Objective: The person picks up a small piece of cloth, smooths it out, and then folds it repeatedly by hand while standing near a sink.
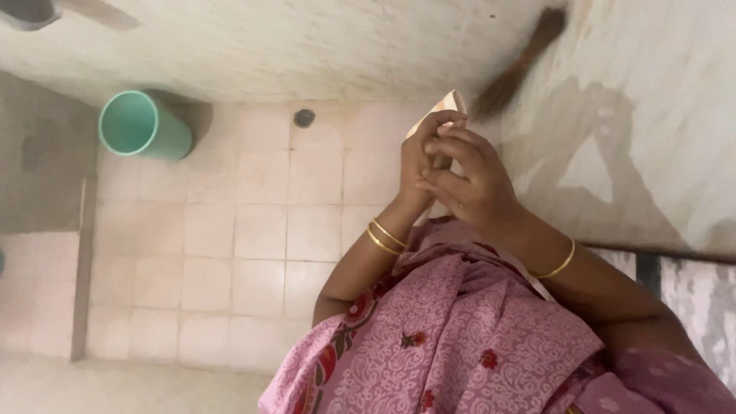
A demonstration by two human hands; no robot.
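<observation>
Pink sari (460,337) up close; both hands together, left hand (420,165) & right hand (471,184) gripping a folded cream packet (447,105) (green bucket (142,126) well apart, on tiles).

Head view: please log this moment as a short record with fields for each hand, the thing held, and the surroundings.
left hand: left hand raised, fingers curled around the held thing
right hand: right hand pressed against the left, fingers on the same thing
held thing: small folded cream-and-tan packet, only its top corner showing
floor: pale pink tiled floor
nearby: teal plastic bucket; brown bristle broom by the wall; round dark drain
</observation>
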